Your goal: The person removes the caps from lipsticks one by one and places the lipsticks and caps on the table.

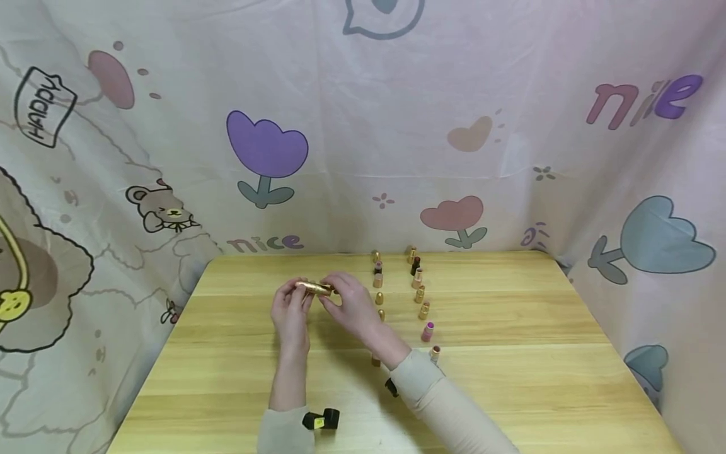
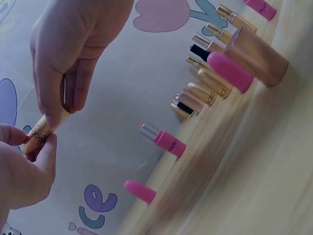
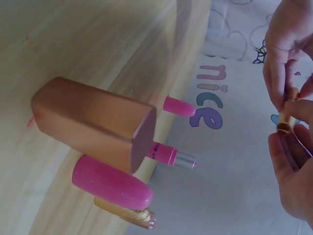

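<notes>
Over the left half of the table, both hands meet at a gold lipstick tube (image 1: 314, 288), raised off the wood. My left hand (image 1: 290, 310) grips its left part between thumb and fingers. At the other end, the fingertips of my right hand (image 1: 350, 304) pinch the tube. Dark lettering shows on the gold lipstick tube (image 2: 38, 137) in the left wrist view. From the right wrist, a dark round end of the gold lipstick tube (image 3: 283, 128) faces the camera, and fingers cover much of its body.
Two rows of lipsticks and caps stand right of the hands. The right row includes a magenta lipstick (image 1: 428, 331); gold bullet-shaped caps (image 1: 379, 297) stand in the left one. A large rose-gold cap (image 3: 93, 122) and pink caps (image 2: 140, 192) loom in the wrist views. Printed cloth (image 1: 363, 126) hangs behind.
</notes>
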Available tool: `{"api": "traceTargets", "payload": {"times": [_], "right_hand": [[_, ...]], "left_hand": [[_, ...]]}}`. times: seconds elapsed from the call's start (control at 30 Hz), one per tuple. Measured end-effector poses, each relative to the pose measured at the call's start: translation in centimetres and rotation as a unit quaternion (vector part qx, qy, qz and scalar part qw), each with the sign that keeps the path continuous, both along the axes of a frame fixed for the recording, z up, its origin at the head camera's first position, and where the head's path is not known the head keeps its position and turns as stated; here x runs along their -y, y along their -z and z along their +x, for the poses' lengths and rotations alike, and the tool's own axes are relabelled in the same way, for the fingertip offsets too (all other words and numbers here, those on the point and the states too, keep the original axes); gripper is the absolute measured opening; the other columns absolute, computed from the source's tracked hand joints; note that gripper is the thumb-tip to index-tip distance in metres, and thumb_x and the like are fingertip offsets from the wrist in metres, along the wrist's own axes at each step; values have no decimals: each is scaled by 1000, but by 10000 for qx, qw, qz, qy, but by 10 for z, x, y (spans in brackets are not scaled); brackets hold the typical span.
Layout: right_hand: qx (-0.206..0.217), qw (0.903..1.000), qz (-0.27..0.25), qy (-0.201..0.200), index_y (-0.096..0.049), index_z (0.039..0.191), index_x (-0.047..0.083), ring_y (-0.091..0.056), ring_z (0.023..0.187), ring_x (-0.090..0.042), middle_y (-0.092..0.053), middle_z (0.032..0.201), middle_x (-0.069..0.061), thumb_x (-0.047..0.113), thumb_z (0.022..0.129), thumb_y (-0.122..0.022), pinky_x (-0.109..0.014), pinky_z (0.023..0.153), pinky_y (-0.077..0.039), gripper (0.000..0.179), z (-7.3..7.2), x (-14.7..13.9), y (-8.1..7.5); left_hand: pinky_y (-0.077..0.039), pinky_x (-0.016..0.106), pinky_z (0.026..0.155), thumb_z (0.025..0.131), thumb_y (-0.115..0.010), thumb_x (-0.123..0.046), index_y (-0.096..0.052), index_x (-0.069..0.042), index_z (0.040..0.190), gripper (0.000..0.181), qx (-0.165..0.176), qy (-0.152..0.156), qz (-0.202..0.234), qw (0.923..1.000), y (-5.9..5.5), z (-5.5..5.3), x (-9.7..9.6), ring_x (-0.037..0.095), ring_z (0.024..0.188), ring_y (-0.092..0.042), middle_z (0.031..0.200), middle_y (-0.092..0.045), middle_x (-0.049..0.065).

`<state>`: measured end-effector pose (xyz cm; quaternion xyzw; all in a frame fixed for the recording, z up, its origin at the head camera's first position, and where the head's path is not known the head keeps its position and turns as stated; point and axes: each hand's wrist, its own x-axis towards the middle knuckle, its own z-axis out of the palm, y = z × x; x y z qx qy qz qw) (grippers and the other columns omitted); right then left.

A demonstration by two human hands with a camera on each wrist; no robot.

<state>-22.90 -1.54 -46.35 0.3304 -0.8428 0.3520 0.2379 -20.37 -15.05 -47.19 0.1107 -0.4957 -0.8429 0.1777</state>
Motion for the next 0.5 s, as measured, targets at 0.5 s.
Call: {"api": "traceTargets", "payload": {"times": [0.5], "right_hand": [[-4, 9997, -190, 145, -73, 101, 2, -71, 87, -18, -75, 97, -7, 4, 86, -85, -16, 77, -60, 19, -2, -4, 5]], "left_hand": [[-55, 28, 106, 102, -65, -2, -53, 7, 126, 29, 100, 238, 100, 9996, 3, -2, -3, 16, 110, -67, 116, -60, 9]]}}
